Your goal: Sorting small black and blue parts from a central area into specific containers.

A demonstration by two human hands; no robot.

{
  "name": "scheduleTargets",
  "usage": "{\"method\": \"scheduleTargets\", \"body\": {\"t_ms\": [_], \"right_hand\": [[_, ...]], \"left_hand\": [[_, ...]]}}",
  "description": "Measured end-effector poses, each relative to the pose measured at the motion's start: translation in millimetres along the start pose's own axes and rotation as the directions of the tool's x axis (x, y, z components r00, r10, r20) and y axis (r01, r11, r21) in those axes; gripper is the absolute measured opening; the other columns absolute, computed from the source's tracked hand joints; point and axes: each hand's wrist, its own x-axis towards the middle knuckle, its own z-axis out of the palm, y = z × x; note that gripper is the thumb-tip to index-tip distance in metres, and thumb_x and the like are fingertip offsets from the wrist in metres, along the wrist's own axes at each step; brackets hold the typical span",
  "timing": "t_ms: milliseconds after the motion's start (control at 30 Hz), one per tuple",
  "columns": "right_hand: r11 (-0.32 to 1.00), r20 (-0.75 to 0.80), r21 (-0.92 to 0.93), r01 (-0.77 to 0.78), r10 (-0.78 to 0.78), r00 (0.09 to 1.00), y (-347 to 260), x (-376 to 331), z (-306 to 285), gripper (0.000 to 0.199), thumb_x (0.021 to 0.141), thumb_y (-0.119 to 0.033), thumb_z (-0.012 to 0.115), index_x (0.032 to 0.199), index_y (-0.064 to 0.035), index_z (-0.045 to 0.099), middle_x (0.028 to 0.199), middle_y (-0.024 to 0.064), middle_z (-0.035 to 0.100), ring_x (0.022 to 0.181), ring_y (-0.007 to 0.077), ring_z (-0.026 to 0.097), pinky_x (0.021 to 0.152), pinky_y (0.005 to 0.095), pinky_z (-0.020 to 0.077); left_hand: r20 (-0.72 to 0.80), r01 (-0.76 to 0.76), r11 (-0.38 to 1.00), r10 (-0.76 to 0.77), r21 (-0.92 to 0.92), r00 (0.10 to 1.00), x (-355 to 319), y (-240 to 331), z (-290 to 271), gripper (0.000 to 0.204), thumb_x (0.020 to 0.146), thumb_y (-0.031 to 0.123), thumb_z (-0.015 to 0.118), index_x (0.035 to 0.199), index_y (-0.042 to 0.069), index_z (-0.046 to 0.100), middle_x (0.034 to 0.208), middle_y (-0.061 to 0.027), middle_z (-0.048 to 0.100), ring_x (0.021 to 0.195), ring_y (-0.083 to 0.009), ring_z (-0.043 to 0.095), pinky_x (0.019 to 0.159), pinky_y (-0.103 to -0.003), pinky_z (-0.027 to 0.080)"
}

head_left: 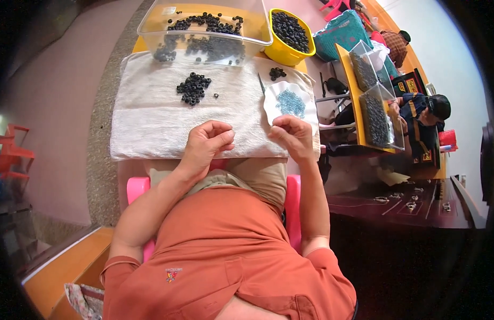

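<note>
My left hand (pixel 209 142) hovers over the near edge of a white towel (pixel 145 122), thumb and fingers pinched together. Whatever sits in that pinch is too small to name. My right hand (pixel 293 137) is also closed in a pinch, close to the near rim of a white scalloped dish (pixel 306 101); its hold cannot be made out either. Small pale blue pieces (pixel 290 102) lie in the dish. A slim dark pointed tool (pixel 261 82) rests beside the dish's left rim. On the towel are a pile of small black ring-shaped parts (pixel 193 88) and a smaller cluster (pixel 277 73).
Behind the towel stand a clear plastic bin (pixel 204 38) of black parts and a yellow basket (pixel 292 55) filled with them. Rightward, another person (pixel 417 114) sits at a table with clear boxes (pixel 376 120). Red stools (pixel 13 146) stand far left.
</note>
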Motion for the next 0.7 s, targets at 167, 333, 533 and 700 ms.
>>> {"method": "scheduleTargets", "body": {"t_ms": [167,333,533,700], "right_hand": [[0.989,0.176,0.099,0.108,-0.124,0.976,1.5,1.6,40.5,0.007,0.086,0.008,0.064,0.092,0.0057,0.064,0.091,0.0079,0.062,0.081,0.0128,0.063,0.073,0.0252,0.0546],[0.982,0.204,0.106,0.158,-0.177,0.963,7.6,6.0,59.7,0.007,0.086,0.006,0.067,0.093,0.0054,0.064,0.092,0.0077,0.063,0.082,0.0115,0.062,0.073,0.0244,0.0531],[0.978,0.191,0.182,0.103,-0.138,0.972,-0.9,5.0,60.6,0.009,0.085,0.005,0.069,0.093,0.0051,0.065,0.092,0.0069,0.064,0.084,0.0117,0.061,0.075,0.0243,0.0509],[0.983,0.198,0.157,0.094,-0.125,0.972,3.0,2.3,57.0,0.008,0.084,0.005,0.069,0.091,0.0051,0.066,0.091,0.0076,0.065,0.085,0.0125,0.061,0.075,0.0247,0.0503]], "left_hand": [[0.074,0.009,0.999,-0.006,-0.035,0.997,-2.9,0.8,-0.4,0.015,0.090,0.009,0.068,0.103,0.003,0.062,0.092,-0.0038,0.066,0.082,-0.0113,0.064,0.076,-0.026,0.056],[0.197,0.026,0.992,-0.002,-0.121,0.980,-4.1,3.0,-1.7,0.015,0.092,0.008,0.065,0.105,0.003,0.061,0.096,-0.0058,0.067,0.085,-0.0141,0.066,0.079,-0.031,0.058],[0.242,0.093,0.981,-0.050,-0.169,0.969,-2.3,5.9,-1.9,0.014,0.091,0.008,0.066,0.104,0.002,0.064,0.097,-0.0060,0.067,0.088,-0.0129,0.066,0.077,-0.028,0.059],[0.277,0.109,0.976,-0.054,-0.186,0.959,0.3,2.4,-2.9,0.012,0.091,0.007,0.067,0.101,0.002,0.065,0.096,-0.0066,0.067,0.087,-0.0139,0.066,0.078,-0.029,0.059]]}}
